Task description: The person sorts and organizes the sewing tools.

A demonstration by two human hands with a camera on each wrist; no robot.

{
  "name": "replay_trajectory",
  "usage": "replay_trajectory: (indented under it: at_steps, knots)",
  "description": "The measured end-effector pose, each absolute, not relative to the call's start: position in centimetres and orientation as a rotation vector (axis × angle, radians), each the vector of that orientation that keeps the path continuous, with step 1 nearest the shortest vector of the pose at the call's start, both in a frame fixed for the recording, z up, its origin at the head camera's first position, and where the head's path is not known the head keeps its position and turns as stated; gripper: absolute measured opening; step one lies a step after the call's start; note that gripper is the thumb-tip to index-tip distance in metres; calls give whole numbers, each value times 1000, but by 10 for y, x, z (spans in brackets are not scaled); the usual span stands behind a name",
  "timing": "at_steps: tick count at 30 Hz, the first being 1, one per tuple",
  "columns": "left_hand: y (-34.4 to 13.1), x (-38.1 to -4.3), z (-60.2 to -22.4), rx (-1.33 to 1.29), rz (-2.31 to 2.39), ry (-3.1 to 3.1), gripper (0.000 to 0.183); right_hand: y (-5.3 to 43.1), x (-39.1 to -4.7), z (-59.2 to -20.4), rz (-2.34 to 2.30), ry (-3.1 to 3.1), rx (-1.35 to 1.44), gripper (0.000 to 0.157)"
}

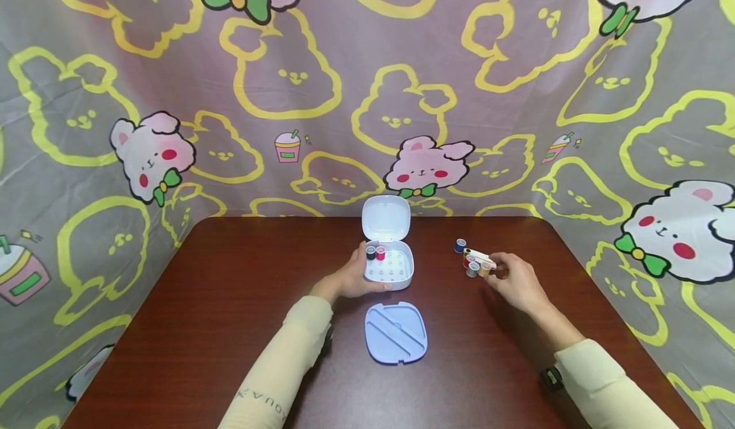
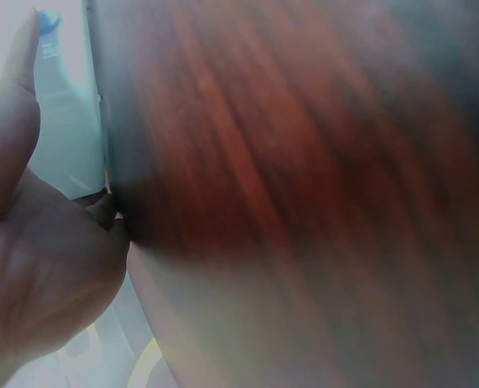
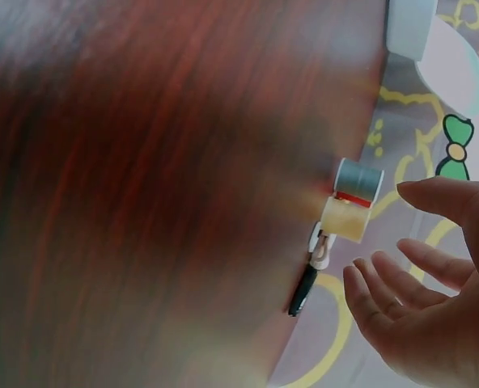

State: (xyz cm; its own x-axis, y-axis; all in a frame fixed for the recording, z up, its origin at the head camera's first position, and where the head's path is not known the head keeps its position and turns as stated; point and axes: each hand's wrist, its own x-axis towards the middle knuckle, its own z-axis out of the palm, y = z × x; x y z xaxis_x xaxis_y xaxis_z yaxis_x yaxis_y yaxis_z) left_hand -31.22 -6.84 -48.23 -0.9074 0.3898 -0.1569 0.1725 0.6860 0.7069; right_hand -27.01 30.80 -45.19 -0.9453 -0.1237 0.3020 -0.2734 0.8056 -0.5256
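Observation:
My left hand [image 1: 350,278] grips the left side of a pale blue sewing box [image 1: 402,283], thumb along its front and fingers round the side. Its lid [image 1: 386,217] stands raised at the back. Inside, a black thread spool [image 1: 371,254] and a pinkish-red spool [image 1: 381,254] sit side by side at the back left of the pegged floor. At the right, my right hand [image 1: 519,282] reaches toward a cluster with a grey spool [image 3: 358,181], a pale yellow spool [image 3: 346,219] and a red spool [image 1: 467,261]. Its fingers are spread, with a gap to the spools in the right wrist view.
A light blue tray [image 1: 396,332] with diagonal ridges lies in front of the box. A blue spool [image 1: 460,246] stands behind the cluster. A slim white-and-black object [image 1: 481,258] lies among the spools. Patterned cloth [image 1: 321,97] hangs along the back of the brown table [image 1: 247,327].

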Motion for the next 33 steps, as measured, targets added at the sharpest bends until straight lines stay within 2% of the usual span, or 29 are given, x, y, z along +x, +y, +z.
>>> replay_trajectory:
  at_steps: [6, 22, 33]
  knots:
    - [-68, -312, -482, 447, 1037, 2605, 131, 311, -274, -459, 859, -2776, 298, 47]
    - [-68, -310, -479, 432, 1046, 2604, 131, 310, -277, -466, 893, -2783, 268, 44]
    - [-68, -312, -483, 443, 1045, 2605, 130, 303, -275, -466, 1040, -2798, 232, 34]
